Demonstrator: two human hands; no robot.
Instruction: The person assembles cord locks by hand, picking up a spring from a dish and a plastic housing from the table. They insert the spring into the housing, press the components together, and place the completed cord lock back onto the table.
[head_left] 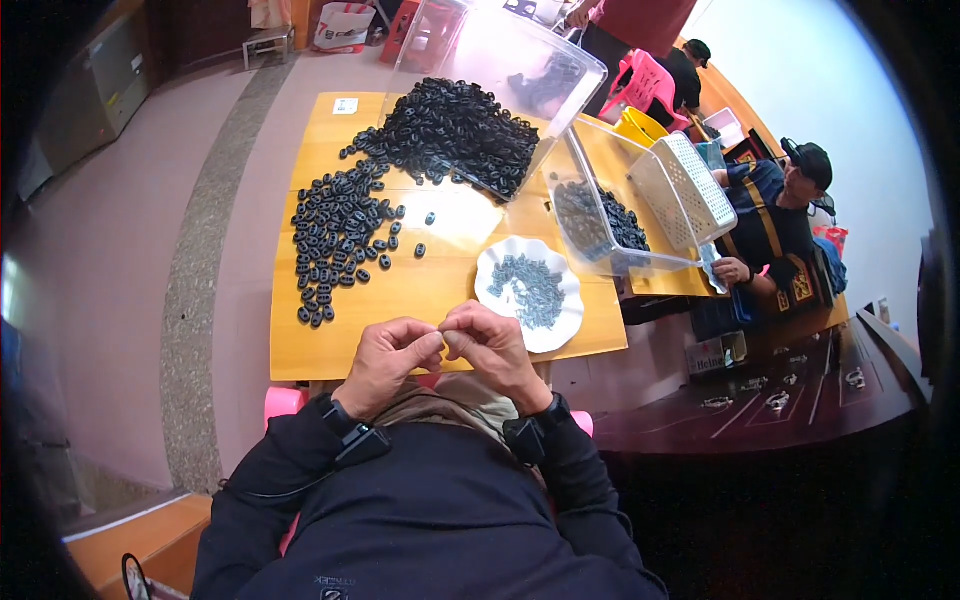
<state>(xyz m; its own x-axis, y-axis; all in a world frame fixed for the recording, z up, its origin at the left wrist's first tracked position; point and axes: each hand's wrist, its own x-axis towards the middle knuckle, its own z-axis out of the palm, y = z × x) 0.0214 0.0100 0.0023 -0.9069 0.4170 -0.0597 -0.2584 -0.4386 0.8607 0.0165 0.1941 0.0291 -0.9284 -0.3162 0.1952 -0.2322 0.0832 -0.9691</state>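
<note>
My left hand (388,362) and my right hand (495,350) meet fingertip to fingertip over the near edge of the yellow wooden table (400,300). The fingers of both are pinched together around something too small to make out. Just beyond my right hand stands a white scalloped plate (572,320) holding several small grey parts (530,290). To the far left of my hands, loose black ring-shaped parts (335,240) are scattered on the table.
A large heap of black rings (455,130) spills from a tipped clear plastic bin (520,60). A second clear bin (600,215) and a white basket (690,185) lie at right. A seated person (780,220) is at the right; another stands behind.
</note>
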